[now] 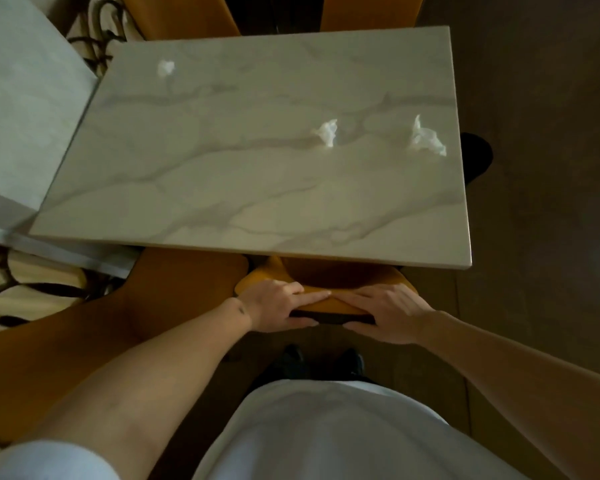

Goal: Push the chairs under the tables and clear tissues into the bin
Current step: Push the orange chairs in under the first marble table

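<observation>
A mustard-yellow chair (329, 275) stands tucked under the near edge of a white marble table (222, 188); only its backrest top shows. My left hand (278, 306) grips the top of the backrest, fingers over it and thumb behind. My right hand (385, 311) holds the same backrest just to the right, fingers laid over the top and thumb against the dark back. Three crumpled white tissues lie on the table: one at the far left (166, 67), one in the middle right (327, 132), one near the right edge (425, 137).
A second yellow chair (174, 285) stands to my left, its seat out from under the table. Two more yellow chairs (187, 15) show at the far side. Another marble table (25, 109) adjoins on the left. Brown floor (541, 237) lies to the right, with a dark object (477, 155) by the table.
</observation>
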